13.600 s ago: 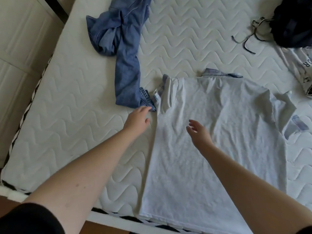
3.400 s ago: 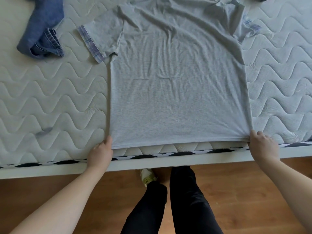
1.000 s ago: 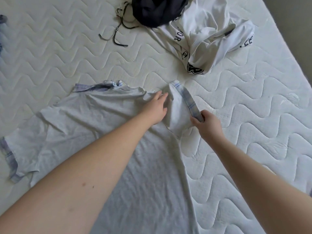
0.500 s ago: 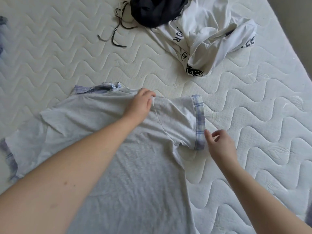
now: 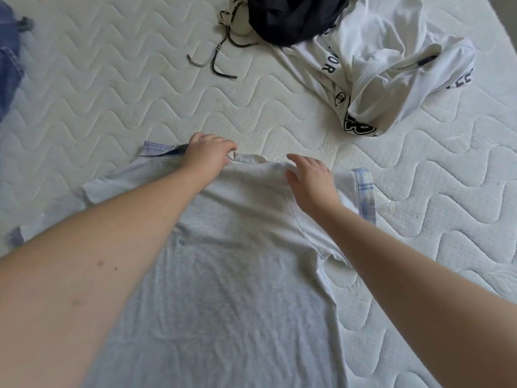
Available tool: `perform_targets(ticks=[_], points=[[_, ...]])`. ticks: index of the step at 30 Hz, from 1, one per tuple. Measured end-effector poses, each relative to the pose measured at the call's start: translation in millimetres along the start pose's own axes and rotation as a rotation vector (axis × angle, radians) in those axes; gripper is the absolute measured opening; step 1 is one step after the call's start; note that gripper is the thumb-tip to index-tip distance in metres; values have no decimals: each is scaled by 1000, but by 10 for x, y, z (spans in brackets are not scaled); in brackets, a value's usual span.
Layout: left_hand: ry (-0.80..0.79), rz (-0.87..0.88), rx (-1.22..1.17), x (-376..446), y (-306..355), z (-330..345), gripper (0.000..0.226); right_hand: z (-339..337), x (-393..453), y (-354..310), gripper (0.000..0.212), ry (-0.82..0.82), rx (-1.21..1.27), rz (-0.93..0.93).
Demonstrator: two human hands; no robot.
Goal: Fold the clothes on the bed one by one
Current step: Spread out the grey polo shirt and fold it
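White quilted mattress [image 5: 140,88] with a wavy stitch pattern fills nearly the whole view; its right edge shows only at the far right corner, where a strip of darker surface runs past it.

Grey t-shirt [image 5: 237,275] lies flat across the near middle of the mattress, collar end away from the person, body running off the near edge of the view. Right sleeve spread out flat, its plaid cuff [image 5: 365,194] toward the right edge. Left sleeve partly hidden under the forearm.

Left hand [image 5: 208,154] at the collar [image 5: 156,148], fingers curled, pinching the collar fabric at the far edge of the shirt. Right hand [image 5: 310,180] on or just above the right shoulder of the shirt, fingers straight and slightly apart, gripping nothing; actual contact cannot be told.

Far side: crumpled white garment [image 5: 391,74] with black lettering, touching a dark garment [image 5: 293,18] at the far edge. Thin dark straps [image 5: 218,57] lie just left of these. Blue denim [image 5: 9,71] at the far left edge, mostly out of view.

Bare mattress lies between the collar and the far pile, and along the right of the shirt.
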State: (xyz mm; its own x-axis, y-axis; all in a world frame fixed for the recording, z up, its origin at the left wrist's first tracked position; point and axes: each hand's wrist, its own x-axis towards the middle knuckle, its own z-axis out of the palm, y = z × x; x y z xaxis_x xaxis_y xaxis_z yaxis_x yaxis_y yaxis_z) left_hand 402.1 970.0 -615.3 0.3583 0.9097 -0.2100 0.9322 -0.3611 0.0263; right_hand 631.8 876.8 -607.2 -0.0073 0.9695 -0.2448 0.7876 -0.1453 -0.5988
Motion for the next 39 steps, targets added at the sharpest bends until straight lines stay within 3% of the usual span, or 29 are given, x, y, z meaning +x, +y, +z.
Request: perform_targets(ticks=[3, 6, 12, 15, 19, 23, 26, 28, 33, 36, 39], points=[[-81, 73, 61, 19, -77, 42, 37, 108, 176, -48, 43, -85, -120, 20], [-25, 81, 57, 21, -168, 80, 28, 158, 252, -41, 34, -72, -216, 16], [97, 39, -8, 174, -294, -11, 23, 68, 223, 45, 21, 126, -73, -30], [76, 28, -139, 282, -309, -56, 24, 48, 242, 63, 19, 175, -10, 9], [0, -9, -209, 391, -266, -68, 26, 20, 411, 88, 21, 142, 56, 162], [-9, -75, -134, 424, -121, 14, 17, 63, 527, 126, 19, 69, -134, 92], [28, -128, -21, 367, 39, 104, 15, 45, 483, 262, 29, 36, -172, 95], [102, -108, 4, 288, 198, 132, 27, -32, 370, 383, 42, 45, -198, 119], [284, 122, -123, -217, 930, 133, 38, -333, -182, 776, 68, 155, -136, 209], [326, 126, -280, -769, 1458, 250, 26, -432, -629, 1006, 68, 206, -34, 358], [230, 82, -410, -1271, 1931, 411, 26, -415, -994, 1143, 63, 132, 101, 507]])
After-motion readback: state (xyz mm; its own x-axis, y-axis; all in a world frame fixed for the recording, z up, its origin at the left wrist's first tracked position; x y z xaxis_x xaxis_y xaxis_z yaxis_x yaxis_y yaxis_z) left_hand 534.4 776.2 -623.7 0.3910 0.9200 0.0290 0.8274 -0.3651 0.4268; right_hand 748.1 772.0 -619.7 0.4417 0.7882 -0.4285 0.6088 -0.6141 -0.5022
